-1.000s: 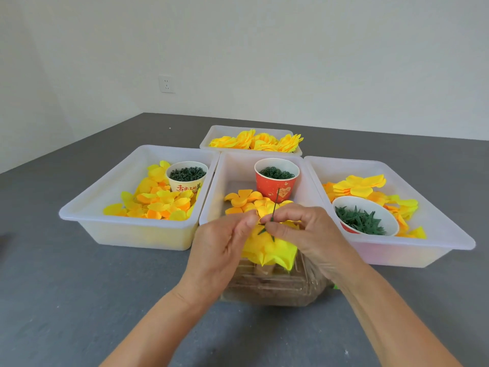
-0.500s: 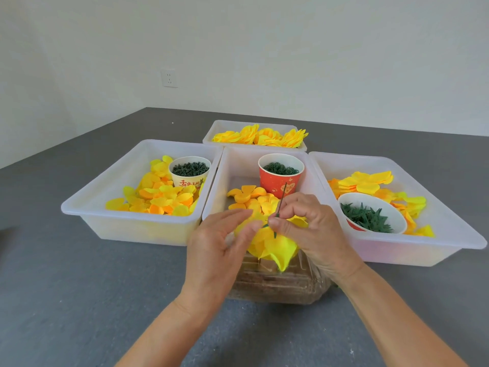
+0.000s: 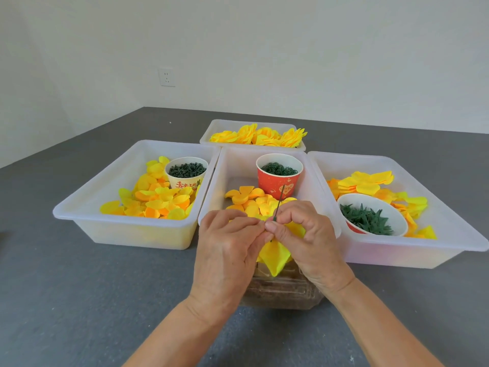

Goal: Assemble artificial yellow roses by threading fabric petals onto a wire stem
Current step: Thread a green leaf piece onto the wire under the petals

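Observation:
A thin green wire stem [image 3: 279, 202] points up and away between my two hands, in front of the middle tray [image 3: 312, 186]. My right hand [image 3: 309, 239] pinches the stem low down, fingers curled over a bunch of yellow fabric petals [image 3: 275, 256] that hangs below the hands. My left hand [image 3: 227, 245] meets it from the left, its fingertips pinching at the stem base and the petal there. The lower end of the stem is hidden by the fingers and the fabric.
Four white trays stand on the grey table: left tray [image 3: 79, 205] with loose petals and a cream cup [image 3: 185, 172], middle one with petals and a red cup [image 3: 279, 173], right tray [image 3: 449, 234] with petals and a bowl of green sepals [image 3: 370, 215], far tray [image 3: 254, 135] with finished roses. A clear plastic box [image 3: 283, 295] sits below my hands.
My left fingers, straight and apart from the stem before, have closed in and now pinch at it. The petal bunch sits a little lower and tighter under my right hand.

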Action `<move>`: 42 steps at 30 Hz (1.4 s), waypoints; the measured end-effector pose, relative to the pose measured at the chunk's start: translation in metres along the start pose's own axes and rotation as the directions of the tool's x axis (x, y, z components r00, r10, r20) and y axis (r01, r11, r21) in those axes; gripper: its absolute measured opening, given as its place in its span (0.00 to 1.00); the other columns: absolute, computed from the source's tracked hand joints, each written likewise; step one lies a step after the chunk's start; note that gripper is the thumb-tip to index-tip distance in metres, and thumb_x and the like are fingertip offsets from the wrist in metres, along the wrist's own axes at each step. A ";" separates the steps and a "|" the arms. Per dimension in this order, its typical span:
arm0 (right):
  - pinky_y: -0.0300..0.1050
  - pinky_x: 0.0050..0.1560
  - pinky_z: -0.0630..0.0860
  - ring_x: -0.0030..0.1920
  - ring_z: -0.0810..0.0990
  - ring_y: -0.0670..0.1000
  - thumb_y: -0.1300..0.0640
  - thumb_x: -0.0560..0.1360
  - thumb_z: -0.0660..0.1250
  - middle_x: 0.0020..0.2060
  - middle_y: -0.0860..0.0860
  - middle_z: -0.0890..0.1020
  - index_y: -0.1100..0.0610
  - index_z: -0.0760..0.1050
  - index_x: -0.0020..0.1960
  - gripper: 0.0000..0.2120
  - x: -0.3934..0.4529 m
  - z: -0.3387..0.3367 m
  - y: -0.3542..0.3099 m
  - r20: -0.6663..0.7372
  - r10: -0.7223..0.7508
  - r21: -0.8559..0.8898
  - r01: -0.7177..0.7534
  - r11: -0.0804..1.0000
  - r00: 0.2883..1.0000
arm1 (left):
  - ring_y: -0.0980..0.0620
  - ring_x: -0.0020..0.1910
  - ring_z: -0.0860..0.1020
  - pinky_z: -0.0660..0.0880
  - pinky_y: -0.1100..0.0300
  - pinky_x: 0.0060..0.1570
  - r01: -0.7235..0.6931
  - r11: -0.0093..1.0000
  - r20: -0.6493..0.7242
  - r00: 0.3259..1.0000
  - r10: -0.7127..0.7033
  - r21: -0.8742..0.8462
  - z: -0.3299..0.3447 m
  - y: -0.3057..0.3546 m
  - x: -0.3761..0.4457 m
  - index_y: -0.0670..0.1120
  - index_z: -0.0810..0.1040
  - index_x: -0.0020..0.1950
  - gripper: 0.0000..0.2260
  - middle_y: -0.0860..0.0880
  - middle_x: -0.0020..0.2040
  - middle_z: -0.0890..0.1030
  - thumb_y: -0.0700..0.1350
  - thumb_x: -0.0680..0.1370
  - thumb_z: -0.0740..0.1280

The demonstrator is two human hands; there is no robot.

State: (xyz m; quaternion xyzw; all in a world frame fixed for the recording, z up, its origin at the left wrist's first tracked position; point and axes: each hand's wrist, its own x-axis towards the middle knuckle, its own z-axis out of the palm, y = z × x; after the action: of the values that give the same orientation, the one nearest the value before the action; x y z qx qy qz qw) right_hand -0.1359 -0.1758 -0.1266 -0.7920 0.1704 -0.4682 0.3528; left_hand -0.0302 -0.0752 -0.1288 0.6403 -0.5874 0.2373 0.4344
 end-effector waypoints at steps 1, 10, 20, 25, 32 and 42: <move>0.48 0.48 0.73 0.45 0.75 0.54 0.57 0.68 0.71 0.35 0.46 0.78 0.57 0.74 0.33 0.09 -0.001 0.000 -0.001 0.001 0.000 -0.003 0.000 1.000 1.000 | 0.47 0.43 0.80 0.75 0.46 0.44 0.002 1.000 0.008 1.000 -0.002 0.002 0.000 -0.001 0.000 0.44 0.85 0.44 0.12 0.52 0.41 0.84 0.49 0.75 0.65; 0.52 0.53 0.72 0.47 0.77 0.52 0.59 0.69 0.73 0.36 0.44 0.82 0.51 0.79 0.32 0.08 0.000 -0.009 -0.010 0.065 0.085 -0.004 -0.085 0.996 0.994 | 0.47 0.52 0.77 0.72 0.55 0.52 0.508 0.821 -0.151 0.819 -0.554 -0.262 -0.009 0.012 -0.030 0.42 0.77 0.58 0.11 0.49 0.53 0.80 0.35 0.76 0.64; 0.33 0.47 0.73 0.42 0.80 0.41 0.62 0.69 0.74 0.36 0.40 0.84 0.45 0.81 0.34 0.12 0.004 -0.012 -0.023 0.094 0.160 0.098 -0.169 0.981 0.983 | 0.48 0.47 0.74 0.72 0.54 0.47 0.666 0.725 0.008 0.737 -0.676 -0.174 -0.009 0.032 -0.030 0.44 0.78 0.48 0.11 0.50 0.47 0.77 0.38 0.67 0.72; 0.30 0.45 0.72 0.41 0.79 0.39 0.62 0.68 0.74 0.36 0.40 0.84 0.45 0.81 0.32 0.13 0.010 -0.014 -0.028 0.098 0.189 0.112 -0.199 0.973 0.977 | 0.49 0.42 0.74 0.67 0.66 0.43 0.668 0.718 0.035 0.736 -0.676 -0.195 -0.009 0.029 -0.031 0.44 0.76 0.53 0.17 0.49 0.51 0.74 0.38 0.67 0.75; 0.33 0.43 0.74 0.38 0.79 0.38 0.62 0.68 0.74 0.33 0.42 0.84 0.46 0.81 0.33 0.11 0.017 -0.016 -0.031 0.082 0.253 0.155 -0.263 0.952 0.964 | 0.53 0.48 0.72 0.64 0.66 0.46 0.552 0.832 0.023 0.834 -0.552 -0.062 -0.007 0.026 -0.031 0.47 0.84 0.44 0.10 0.54 0.47 0.79 0.48 0.65 0.77; 0.44 0.45 0.77 0.39 0.80 0.43 0.61 0.68 0.74 0.35 0.46 0.84 0.47 0.83 0.33 0.10 0.011 -0.014 -0.031 0.062 0.301 0.202 -0.307 0.930 0.952 | 0.52 0.48 0.70 0.69 0.55 0.48 0.628 0.755 0.113 0.778 -0.618 -0.190 0.006 0.025 -0.019 0.52 0.85 0.40 0.07 0.58 0.43 0.79 0.49 0.64 0.76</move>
State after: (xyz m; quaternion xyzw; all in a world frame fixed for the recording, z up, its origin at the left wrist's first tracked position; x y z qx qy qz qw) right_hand -0.1444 -0.1665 -0.0935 -0.7215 0.2354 -0.4115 0.5047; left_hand -0.0593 -0.0678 -0.1400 0.7528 -0.3724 -0.0001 0.5428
